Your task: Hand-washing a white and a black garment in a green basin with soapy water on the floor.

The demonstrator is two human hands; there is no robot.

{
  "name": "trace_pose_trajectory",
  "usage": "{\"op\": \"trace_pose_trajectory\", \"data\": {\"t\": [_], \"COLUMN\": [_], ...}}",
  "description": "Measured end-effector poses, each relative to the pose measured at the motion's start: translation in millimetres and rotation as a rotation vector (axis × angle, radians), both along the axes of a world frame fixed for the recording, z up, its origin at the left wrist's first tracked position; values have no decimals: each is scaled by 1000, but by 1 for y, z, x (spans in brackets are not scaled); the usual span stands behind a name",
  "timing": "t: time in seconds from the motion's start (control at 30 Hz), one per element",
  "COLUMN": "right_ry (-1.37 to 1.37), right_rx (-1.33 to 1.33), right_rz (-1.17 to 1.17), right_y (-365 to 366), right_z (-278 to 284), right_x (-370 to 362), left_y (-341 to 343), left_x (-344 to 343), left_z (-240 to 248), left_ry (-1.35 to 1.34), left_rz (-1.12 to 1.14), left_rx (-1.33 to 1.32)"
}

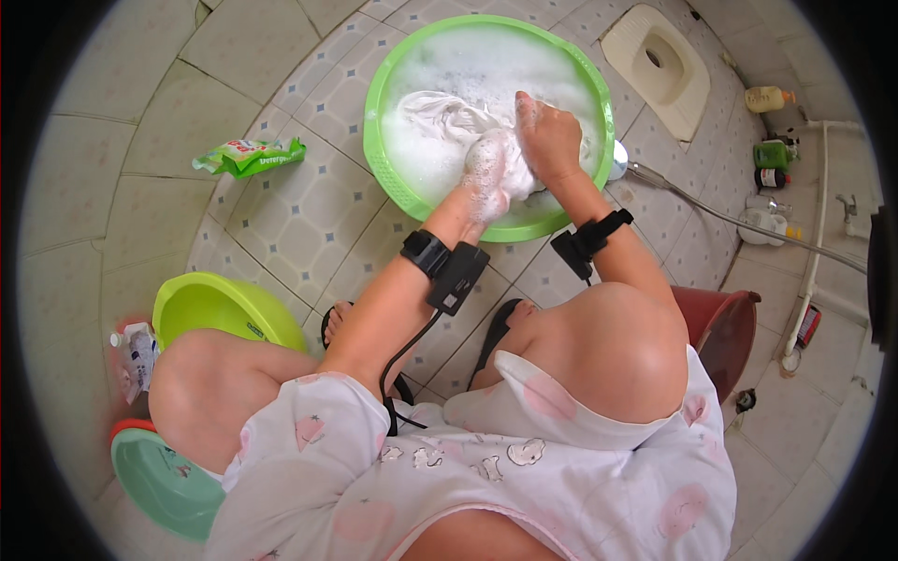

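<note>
A green basin (376,140) full of sudsy water stands on the tiled floor in front of me. In it lies a wet white cloth (440,114), bunched and partly under the foam; what kind of garment it is I cannot tell. Foam coats my left hand (490,173), whose fingers are closed on the cloth near the basin's near side. Just to its right, my right hand (550,138) is curled in a fist around another part of the same cloth. The two hands are close together, with folds of the fabric between and below them.
A green detergent bag (251,157) lies left of the basin. A squat toilet (658,64) and a shower head (618,161) with its hose are to the right. Yellow-green (224,304) and teal (168,486) basins stand at my left, a dark red bucket (716,337) at my right.
</note>
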State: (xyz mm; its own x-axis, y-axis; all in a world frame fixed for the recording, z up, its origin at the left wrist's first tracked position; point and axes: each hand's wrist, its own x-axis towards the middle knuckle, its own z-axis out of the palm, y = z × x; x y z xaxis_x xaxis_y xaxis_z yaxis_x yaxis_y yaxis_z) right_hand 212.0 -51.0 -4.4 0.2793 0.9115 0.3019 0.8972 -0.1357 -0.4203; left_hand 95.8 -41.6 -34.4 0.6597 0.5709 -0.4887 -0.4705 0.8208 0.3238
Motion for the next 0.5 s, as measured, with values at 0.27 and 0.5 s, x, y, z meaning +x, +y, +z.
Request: {"op": "trace_pose_trajectory", "data": {"t": [0.27, 0.5], "right_ry": [-34, 14], "right_rx": [117, 108], "right_rz": [36, 167], "right_y": [-2, -17], "right_z": [-12, 2], "right_x": [0, -51], "left_y": [6, 13], "left_x": [5, -24], "left_z": [-20, -40], "left_ry": [-51, -337], "left_rz": [-37, -32], "left_rx": [20, 179]}}
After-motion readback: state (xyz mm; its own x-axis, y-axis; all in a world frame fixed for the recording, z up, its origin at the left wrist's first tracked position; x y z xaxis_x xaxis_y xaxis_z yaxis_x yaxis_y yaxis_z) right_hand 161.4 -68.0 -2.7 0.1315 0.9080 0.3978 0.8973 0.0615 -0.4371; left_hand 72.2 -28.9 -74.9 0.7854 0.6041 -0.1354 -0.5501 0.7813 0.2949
